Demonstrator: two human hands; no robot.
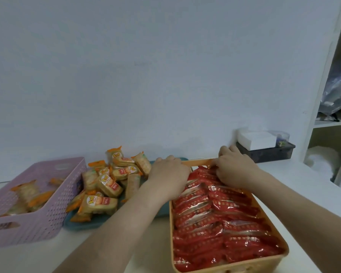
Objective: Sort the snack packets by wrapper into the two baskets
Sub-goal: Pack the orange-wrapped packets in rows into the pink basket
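Head view is showing two bare arms reaching over a white tabletop [142, 251]. The orange basket [278, 259] is sitting on the right, packed full with rows of red packets [215, 225]. The right hand [234, 170] is lying at the far end of those rows, fingers curled down and pinching the red packets there. The left hand [168, 178] is resting knuckles up at the basket's far left corner; I cannot tell what its fingers are doing. A pile of yellow packets [108, 186] is lying on a blue tray [95, 223] in the middle. The purple basket [53, 205] is sitting on the left with a few yellow packets inside.
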